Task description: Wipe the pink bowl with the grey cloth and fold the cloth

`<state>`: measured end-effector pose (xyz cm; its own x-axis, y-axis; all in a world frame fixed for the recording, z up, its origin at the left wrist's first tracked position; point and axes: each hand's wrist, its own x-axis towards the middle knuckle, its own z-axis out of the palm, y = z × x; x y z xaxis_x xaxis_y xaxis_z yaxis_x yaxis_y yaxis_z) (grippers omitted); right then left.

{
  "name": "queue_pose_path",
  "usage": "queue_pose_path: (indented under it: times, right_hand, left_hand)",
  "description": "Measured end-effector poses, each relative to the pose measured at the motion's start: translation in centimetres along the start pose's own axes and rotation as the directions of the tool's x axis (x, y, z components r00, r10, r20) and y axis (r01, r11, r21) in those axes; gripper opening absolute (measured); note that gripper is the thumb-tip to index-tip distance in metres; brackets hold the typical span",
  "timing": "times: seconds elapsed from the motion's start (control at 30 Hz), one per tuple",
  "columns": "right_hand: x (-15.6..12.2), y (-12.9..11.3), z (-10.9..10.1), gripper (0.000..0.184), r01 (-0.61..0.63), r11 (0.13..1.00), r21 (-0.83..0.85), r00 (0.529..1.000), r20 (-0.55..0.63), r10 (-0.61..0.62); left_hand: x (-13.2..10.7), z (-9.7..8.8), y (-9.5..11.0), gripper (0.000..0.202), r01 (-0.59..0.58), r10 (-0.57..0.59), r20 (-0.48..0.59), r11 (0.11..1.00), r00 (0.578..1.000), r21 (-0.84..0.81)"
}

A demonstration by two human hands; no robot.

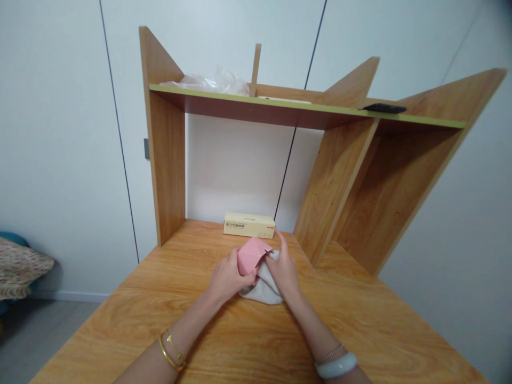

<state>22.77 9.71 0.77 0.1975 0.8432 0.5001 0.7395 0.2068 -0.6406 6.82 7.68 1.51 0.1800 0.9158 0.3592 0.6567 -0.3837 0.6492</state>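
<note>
A pink-and-white cloth (256,266) is bunched up on the wooden desk (160,298), near its middle. My left hand (226,277) grips the pink part from the left, fingers curled round it. My right hand (285,269) holds the whitish part from the right, its thumb and fingers pinched on the fabric. Both hands meet over the cloth. A gold bracelet circles my left wrist and a pale bangle my right.
A long cream box (248,225) lies at the back of the desk against the wall. A wooden hutch with a shelf (280,106) rises behind; crumpled clear plastic (212,82) and a dark flat object (384,108) rest on it. A patterned cushion (20,266) sits far left.
</note>
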Motion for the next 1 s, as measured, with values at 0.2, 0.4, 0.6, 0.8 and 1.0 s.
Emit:
queue_pose_path:
  times: [0.2,0.4,0.6,0.8,1.0]
  right_hand:
    - [0.2,-0.2,-0.8,0.061,0.023,0.988,-0.153,0.997,0.07,-0.012]
    - [1.5,2.5,-1.3,0.069,-0.135,0.991,0.015,0.958,0.258,0.126]
    - [0.7,3.4,-1.0,0.035,-0.192,0.979,-0.071,0.908,0.366,0.205]
    - [0.5,-0.5,2.7,0.024,-0.12,0.987,0.102,0.931,0.358,0.076]
    - [2.5,-4.1,2.0,0.043,-0.165,0.941,0.294,0.958,0.274,0.082]
  left_hand:
    - [0.6,0.6,-0.8,0.039,0.096,-0.106,-0.069,0.986,0.992,-0.136]
    - [1.9,0.4,-3.0,0.028,0.225,-0.323,-0.142,0.857,0.936,-0.464]
    - [2.5,-0.4,-3.4,0.048,0.213,-0.395,-0.069,0.627,0.916,-0.749]
    - [2.3,-0.5,-2.7,0.048,0.156,-0.348,-0.028,0.489,0.937,-0.858]
    - [2.0,-0.3,-2.4,0.048,0.132,-0.277,-0.006,0.476,0.961,-0.869]
